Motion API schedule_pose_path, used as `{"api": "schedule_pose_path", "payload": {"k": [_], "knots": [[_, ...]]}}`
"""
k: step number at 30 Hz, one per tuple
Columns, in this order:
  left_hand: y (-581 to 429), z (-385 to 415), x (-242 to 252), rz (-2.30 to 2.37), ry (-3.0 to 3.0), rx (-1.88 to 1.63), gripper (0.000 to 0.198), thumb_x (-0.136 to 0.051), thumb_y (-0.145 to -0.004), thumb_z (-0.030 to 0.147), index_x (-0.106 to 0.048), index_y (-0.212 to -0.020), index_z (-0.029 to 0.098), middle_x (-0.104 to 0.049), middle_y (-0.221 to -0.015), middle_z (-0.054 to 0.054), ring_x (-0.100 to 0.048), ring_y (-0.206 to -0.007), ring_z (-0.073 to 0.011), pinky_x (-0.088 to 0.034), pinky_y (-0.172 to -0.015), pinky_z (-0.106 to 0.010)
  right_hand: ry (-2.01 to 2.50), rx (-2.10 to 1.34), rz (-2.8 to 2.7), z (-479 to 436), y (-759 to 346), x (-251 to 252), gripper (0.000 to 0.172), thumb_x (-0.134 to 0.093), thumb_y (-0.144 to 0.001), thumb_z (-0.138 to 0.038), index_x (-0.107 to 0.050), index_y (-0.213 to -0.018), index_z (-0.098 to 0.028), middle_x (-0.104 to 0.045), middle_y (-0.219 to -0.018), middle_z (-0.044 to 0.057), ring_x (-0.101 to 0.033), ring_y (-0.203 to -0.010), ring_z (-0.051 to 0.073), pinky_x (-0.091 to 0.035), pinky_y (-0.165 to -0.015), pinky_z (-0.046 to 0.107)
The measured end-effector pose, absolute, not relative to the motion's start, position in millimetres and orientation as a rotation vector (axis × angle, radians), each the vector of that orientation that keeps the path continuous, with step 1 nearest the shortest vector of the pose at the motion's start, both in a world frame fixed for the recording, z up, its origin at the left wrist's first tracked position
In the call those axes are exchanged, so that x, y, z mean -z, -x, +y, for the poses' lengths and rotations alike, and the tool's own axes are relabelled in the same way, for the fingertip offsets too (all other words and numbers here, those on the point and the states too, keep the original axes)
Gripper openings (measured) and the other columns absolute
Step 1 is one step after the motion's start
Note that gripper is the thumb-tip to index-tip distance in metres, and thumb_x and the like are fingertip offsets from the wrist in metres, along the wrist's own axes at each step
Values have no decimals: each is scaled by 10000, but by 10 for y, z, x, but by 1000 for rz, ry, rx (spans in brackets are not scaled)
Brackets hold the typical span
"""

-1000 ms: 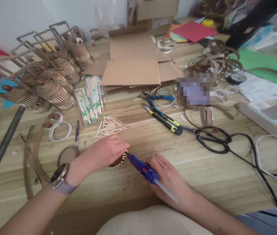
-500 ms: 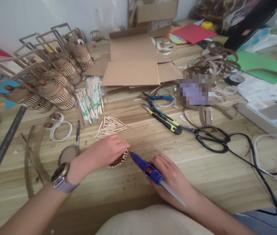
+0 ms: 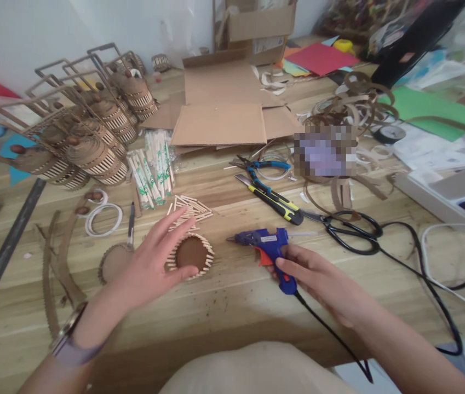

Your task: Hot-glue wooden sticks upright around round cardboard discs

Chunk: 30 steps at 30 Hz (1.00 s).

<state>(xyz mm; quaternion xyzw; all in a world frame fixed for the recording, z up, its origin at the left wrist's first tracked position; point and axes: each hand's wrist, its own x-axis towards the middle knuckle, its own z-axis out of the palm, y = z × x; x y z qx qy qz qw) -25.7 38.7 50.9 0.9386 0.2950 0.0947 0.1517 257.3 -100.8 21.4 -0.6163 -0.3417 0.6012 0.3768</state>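
A blue hot glue gun with a red trigger is held by its handle in my right hand; it lies on its side, nozzle to the left. My left hand is spread, thumb and fingers apart, over the left side of a round brown disc ringed with short wooden sticks. I cannot tell whether the fingers touch the ring. Just beyond my left fingers lies a pile of loose short sticks. A second round cardboard disc is partly covered by my left wrist.
Woven lantern-like pieces with handles crowd the back left. Wrapped chopsticks and a flattened cardboard box lie behind. Blue pliers, a yellow-black utility knife and black scissors lie to the right, near a trailing cord.
My left hand has opened and drawn back from the stick ring, uncovering it. My right hand has shifted right, turning the glue gun onto its side, away from the ring.
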Motion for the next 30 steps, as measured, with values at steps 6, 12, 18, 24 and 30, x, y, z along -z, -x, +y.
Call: {"api": "schedule_pose_path", "payload": {"k": [6,12,18,24,30], "knots": [[515,-23,-102,1157,-2552,-456,1109,-799,-747,411,-36,-1547,316,-197,-1568,-205,-277,-1428,-445,-363,-1077,-668,1956,-1004,-1329,-1141,-2705,-322,402,-546,-844,-489,-671,-1066,-179,-712,-987,135,-678,-889,284,-554,-731,393],[424,-107,110,1231,-2464,-631,1182,-829,-716,267,14,-1544,292,-234,-1545,-218,-298,-1418,-429,-355,-1082,-661,1783,-962,-1695,-1002,-2178,-301,416,-387,-939,-273,-593,-1272,-133,-730,-822,100,-694,-734,236,-525,-638,330],[297,-105,203,1179,-2423,-772,1161,-821,-712,187,-18,-1549,254,-277,-1525,-234,-339,-1410,-394,-393,-1079,-605,1630,-1484,-1434,-706,-1774,-147,510,-382,-920,-141,-437,-1425,-94,-557,-582,-49,-510,-472,133,-446,-518,244],[302,-88,279,1122,-2439,-832,1008,-742,-812,262,-56,-1551,267,-331,-1514,-204,-398,-1383,-355,-442,-1058,-550,1536,-1654,-1196,-708,-1708,-97,487,-395,-936,-189,-448,-1418,-147,-459,-583,-79,-435,-460,106,-380,-458,212],[311,-88,291,1134,-2407,-822,964,-711,-842,277,-62,-1554,245,-343,-1500,-204,-405,-1379,-335,-450,-1058,-519,1532,-1601,-1237,-707,-1699,-50,487,-397,-925,-210,-461,-1396,-104,-415,-565,-83,-411,-478,118,-346,-464,229]]}}
